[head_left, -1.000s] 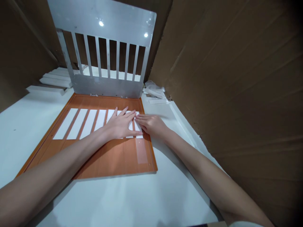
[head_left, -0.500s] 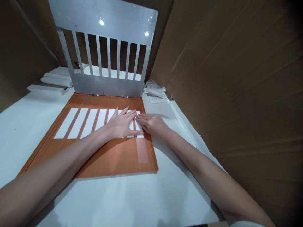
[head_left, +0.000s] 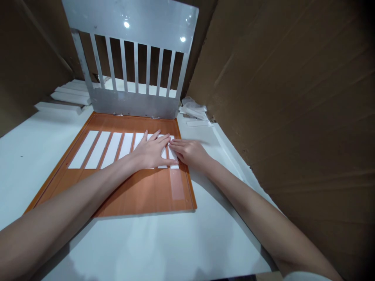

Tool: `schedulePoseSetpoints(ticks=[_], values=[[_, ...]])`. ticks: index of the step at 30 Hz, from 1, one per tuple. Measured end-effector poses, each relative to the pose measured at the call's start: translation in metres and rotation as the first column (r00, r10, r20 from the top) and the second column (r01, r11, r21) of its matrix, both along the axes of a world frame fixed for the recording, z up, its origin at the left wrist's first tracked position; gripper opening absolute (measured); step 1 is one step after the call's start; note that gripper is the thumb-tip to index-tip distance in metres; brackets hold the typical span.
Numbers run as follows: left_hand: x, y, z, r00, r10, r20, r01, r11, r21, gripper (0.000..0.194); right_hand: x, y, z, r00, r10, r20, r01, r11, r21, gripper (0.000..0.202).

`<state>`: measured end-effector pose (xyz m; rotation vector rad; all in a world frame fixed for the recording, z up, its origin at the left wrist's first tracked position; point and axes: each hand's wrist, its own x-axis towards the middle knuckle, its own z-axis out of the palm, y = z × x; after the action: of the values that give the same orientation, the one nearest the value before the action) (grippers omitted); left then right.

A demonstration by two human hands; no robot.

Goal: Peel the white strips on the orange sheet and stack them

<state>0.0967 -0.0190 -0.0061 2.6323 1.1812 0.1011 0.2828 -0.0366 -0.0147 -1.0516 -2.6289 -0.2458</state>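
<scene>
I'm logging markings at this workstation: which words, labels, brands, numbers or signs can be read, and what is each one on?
None: no readable text shows on the slotted metal plate, the orange board, the visible parts of the white strips or the cardboard wall.
The small dark speck on the white tabletop is too small to make out.
</scene>
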Motion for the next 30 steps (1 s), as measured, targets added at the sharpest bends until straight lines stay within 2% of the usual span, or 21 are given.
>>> schedulePoseSetpoints(ticks=[13, 25, 30], values=[[0.0000, 0.0011, -0.0002, 1.000, -0.007, -0.016, 0.007, 1.000, 0.000, 0.084, 0.0006, 0.0001, -0.0014, 1.000, -0.003, 0.014, 0.003, 1.000, 0.012, 0.029], [-0.0008, 0.0032, -0.0040, 1.000, -0.024, 0.004, 0.024, 1.000, 0.016, 0.082, 0.0006, -0.0010, 0.0002, 1.000, -0.004, -0.019, 0.003, 0.999, -0.043, 0.030], [-0.0002, 0.0019, -0.0009, 1.000, -0.028, -0.006, 0.028, 0.999, 0.046, 0.079, -0.0059, -0.0046, 0.0081, 0.997, 0.039, -0.059, -0.045, 0.994, -0.103, 0.030]])
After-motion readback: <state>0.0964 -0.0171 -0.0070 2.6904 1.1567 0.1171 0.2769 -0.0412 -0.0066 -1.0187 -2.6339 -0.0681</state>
